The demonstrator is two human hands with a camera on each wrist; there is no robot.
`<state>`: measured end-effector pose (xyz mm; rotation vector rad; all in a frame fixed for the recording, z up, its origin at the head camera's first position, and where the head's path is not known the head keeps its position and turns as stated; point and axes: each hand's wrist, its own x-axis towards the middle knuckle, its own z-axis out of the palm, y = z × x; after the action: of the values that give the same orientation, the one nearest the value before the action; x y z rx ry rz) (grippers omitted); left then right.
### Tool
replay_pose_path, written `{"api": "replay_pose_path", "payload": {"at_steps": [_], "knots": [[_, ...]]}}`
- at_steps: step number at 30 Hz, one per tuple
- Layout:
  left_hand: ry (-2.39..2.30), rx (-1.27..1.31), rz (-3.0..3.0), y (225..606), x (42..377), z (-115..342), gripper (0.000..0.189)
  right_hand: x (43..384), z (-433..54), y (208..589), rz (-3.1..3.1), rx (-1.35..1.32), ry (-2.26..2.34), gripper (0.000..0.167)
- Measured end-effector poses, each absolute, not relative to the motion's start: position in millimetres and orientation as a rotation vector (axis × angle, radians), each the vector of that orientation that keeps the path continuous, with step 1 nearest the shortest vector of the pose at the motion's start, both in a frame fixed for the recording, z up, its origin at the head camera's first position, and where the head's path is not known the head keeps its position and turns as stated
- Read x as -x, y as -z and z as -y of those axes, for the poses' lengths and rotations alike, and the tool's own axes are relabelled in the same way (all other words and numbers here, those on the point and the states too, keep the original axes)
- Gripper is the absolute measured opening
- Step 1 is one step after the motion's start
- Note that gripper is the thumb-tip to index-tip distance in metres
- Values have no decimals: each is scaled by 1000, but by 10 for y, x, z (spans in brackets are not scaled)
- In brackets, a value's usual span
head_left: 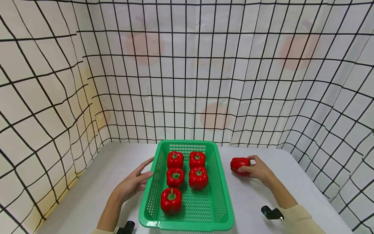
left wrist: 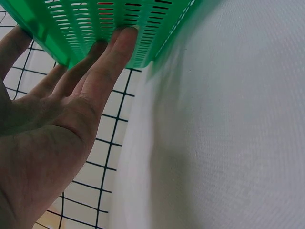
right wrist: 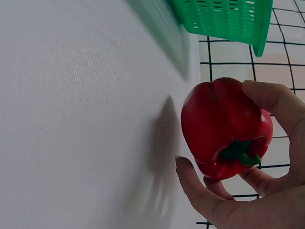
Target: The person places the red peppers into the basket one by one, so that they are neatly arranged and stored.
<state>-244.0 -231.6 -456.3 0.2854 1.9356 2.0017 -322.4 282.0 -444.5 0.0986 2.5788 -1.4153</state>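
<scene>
My right hand (head_left: 259,169) grips a red bell pepper (head_left: 239,165) by its stem end, to the right of the green basket (head_left: 198,208). In the right wrist view the thumb and fingers go round this pepper (right wrist: 219,119), its green stem turned toward the palm; its shadow falls apart from it on the table. At the basket's left side, my left hand (head_left: 131,187) has its fingers extended against the perforated wall (left wrist: 90,24). Several red bell peppers stand upright inside, three in the left column (head_left: 175,177) and two in the right column (head_left: 198,178).
A white-covered table (head_left: 254,201) lies under everything. White walls with a black grid net (head_left: 187,81) enclose the back and both sides. Each wrist bears a black device, one by the left sleeve (head_left: 126,227) and another by the right sleeve (head_left: 271,213).
</scene>
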Motion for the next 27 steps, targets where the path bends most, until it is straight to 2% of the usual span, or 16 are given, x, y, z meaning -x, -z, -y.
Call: {"api": "replay_pose_path", "payload": {"at_steps": [27], "knots": [[-1994,-310,-1932,4568,2433,2328,74,2927,-2561,3884,-2863,43,1405,90]]}}
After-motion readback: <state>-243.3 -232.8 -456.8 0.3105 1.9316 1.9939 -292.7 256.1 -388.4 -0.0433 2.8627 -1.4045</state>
